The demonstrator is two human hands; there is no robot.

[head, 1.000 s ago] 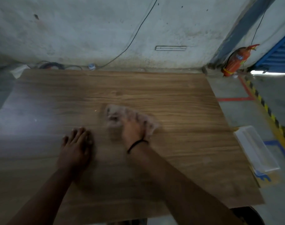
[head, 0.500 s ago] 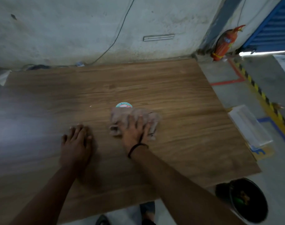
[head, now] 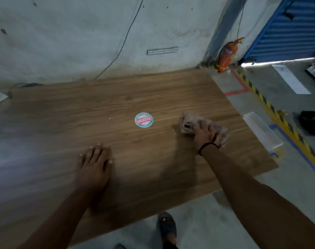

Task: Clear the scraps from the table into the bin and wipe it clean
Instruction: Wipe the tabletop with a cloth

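A person's right hand (head: 204,134) presses a crumpled rag (head: 189,123) flat to the desk (head: 153,97), fingers spread over it for wiping; the left hand (head: 94,163) rests open and empty, likely bracing. A round sticker (head: 143,120) (apparently stuck down) lies just beside the rag. No bin in view.

Warehouse or workshop: bare concrete wall (head: 63,42), yellow-black hazard floor tape (head: 278,119), red fire extinguisher (head: 226,54), blue roller shutter (head: 296,27).
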